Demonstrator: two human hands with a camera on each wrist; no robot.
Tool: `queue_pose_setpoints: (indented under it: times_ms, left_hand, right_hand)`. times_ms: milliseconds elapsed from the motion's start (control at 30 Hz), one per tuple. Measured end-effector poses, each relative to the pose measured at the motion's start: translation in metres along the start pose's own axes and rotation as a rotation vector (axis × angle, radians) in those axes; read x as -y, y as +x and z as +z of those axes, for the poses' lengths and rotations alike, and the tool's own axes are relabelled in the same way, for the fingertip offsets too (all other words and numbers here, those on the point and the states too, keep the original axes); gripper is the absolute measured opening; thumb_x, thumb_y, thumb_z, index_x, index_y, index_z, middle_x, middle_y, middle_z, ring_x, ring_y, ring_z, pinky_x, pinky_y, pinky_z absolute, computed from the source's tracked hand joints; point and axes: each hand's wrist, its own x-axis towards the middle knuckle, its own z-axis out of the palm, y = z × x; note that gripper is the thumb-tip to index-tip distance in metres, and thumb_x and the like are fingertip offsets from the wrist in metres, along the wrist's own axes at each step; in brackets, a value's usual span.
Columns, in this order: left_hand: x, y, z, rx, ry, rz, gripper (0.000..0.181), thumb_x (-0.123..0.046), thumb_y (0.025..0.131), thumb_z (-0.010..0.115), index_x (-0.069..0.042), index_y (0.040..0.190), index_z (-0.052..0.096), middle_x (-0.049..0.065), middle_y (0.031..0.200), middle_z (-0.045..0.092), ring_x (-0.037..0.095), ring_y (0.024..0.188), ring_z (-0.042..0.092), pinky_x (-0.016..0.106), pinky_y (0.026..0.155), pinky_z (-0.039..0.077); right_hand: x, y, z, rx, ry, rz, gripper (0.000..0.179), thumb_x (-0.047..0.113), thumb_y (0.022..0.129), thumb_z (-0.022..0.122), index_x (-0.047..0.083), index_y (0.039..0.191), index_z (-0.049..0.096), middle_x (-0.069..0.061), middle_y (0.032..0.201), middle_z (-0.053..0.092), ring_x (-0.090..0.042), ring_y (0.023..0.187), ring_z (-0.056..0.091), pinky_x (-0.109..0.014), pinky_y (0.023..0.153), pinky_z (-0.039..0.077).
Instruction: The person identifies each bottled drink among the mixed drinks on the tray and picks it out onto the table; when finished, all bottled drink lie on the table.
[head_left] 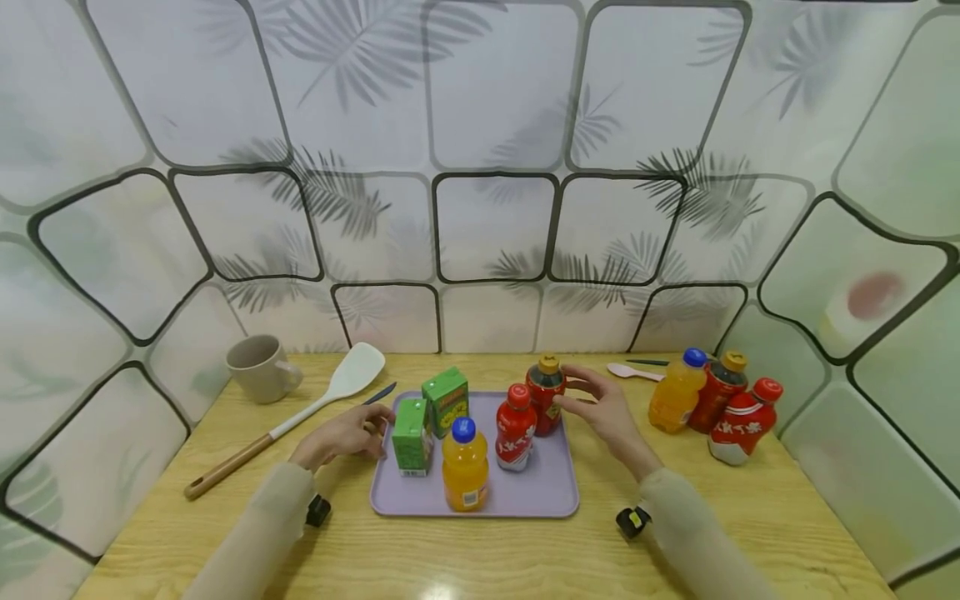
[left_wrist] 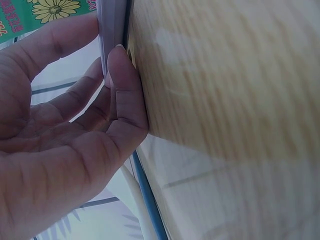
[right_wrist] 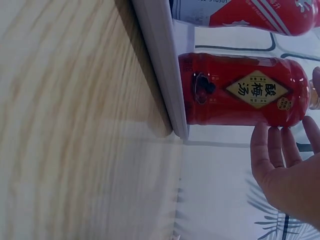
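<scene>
My left hand (head_left: 351,433) holds the left rim of a lilac tray (head_left: 540,498); its fingers curl at the tray's edge in the left wrist view. On the tray stand two green drink cartons (head_left: 412,437), an orange juice bottle (head_left: 465,471) with a blue cap, and a red-and-white bottle (head_left: 516,433). At the back right corner of the tray is a dark red plum drink bottle (right_wrist: 240,90) with a yellow cap, upright. My right hand (head_left: 603,412) is beside it, fairly straight fingertips (right_wrist: 261,137) at its side and near its neck.
A grey mug (head_left: 262,371), a white spatula (head_left: 356,371) with a wooden handle, and a dark blue utensil (head_left: 381,393) lie left. Rightward stand another orange bottle (head_left: 677,392), dark red bottle (head_left: 717,396) and red-and-white bottle (head_left: 742,425), near a pink spoon (head_left: 633,372). Patterned curtain surrounds the table.
</scene>
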Motion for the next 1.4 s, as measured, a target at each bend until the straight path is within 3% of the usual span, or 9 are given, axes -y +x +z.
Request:
queue_pose_setpoints:
  times_ms: [233,433,567,867,1167,1400]
  left_hand:
    - [0.0,0.0,0.0,0.0,0.004,0.006,0.052,0.006,0.074,0.07,0.001,0.123,0.053,0.014,0.104,0.05,0.018,0.081,0.05,0.029,0.068,0.049]
    - [0.001,0.0,-0.001,0.002,0.018,0.014,0.052,0.004,0.074,0.072,0.001,0.123,0.053,0.014,0.104,0.05,0.018,0.081,0.05,0.028,0.067,0.048]
    - [0.001,0.0,0.0,0.004,0.02,0.018,0.052,0.004,0.074,0.071,0.001,0.123,0.053,0.015,0.105,0.05,0.018,0.08,0.05,0.028,0.066,0.048]
    - [0.001,0.001,-0.001,0.009,0.003,0.001,0.052,0.005,0.074,0.07,0.0,0.123,0.053,0.015,0.104,0.049,0.017,0.079,0.05,0.027,0.065,0.047]
    - [0.0,0.001,-0.001,0.016,0.007,0.011,0.051,0.006,0.074,0.07,0.001,0.121,0.053,0.015,0.103,0.05,0.018,0.079,0.05,0.029,0.065,0.047]
    - [-0.001,0.0,0.0,0.003,0.003,-0.004,0.051,0.007,0.074,0.07,0.0,0.122,0.053,0.014,0.102,0.05,0.019,0.08,0.049,0.03,0.067,0.047]
  right_hand:
    - [-0.001,0.008,0.007,0.026,-0.057,0.038,0.068,0.013,0.083,0.078,0.004,0.143,0.048,-0.018,0.144,0.049,-0.035,0.13,0.048,-0.04,0.1,0.049]
    - [0.0,0.015,0.013,0.064,-0.103,-0.012,0.07,0.011,0.08,0.08,0.003,0.142,0.048,-0.02,0.139,0.054,-0.036,0.131,0.048,-0.051,0.104,0.044]
    - [0.0,0.015,0.015,0.043,-0.154,-0.05,0.067,0.015,0.078,0.082,0.005,0.138,0.053,-0.018,0.132,0.06,-0.034,0.126,0.053,-0.052,0.103,0.045]
    - [0.0,0.012,0.018,-0.043,-0.143,0.008,0.07,0.02,0.073,0.087,0.007,0.135,0.058,-0.015,0.129,0.063,-0.03,0.119,0.058,-0.047,0.097,0.049]
    - [0.005,0.006,0.014,-0.062,-0.181,0.056,0.077,0.023,0.072,0.087,0.005,0.139,0.054,-0.016,0.134,0.06,-0.033,0.116,0.059,-0.047,0.096,0.05]
    - [0.01,0.003,0.009,-0.084,-0.186,0.028,0.075,0.025,0.072,0.087,0.007,0.138,0.056,-0.015,0.132,0.061,-0.032,0.118,0.058,-0.049,0.098,0.048]
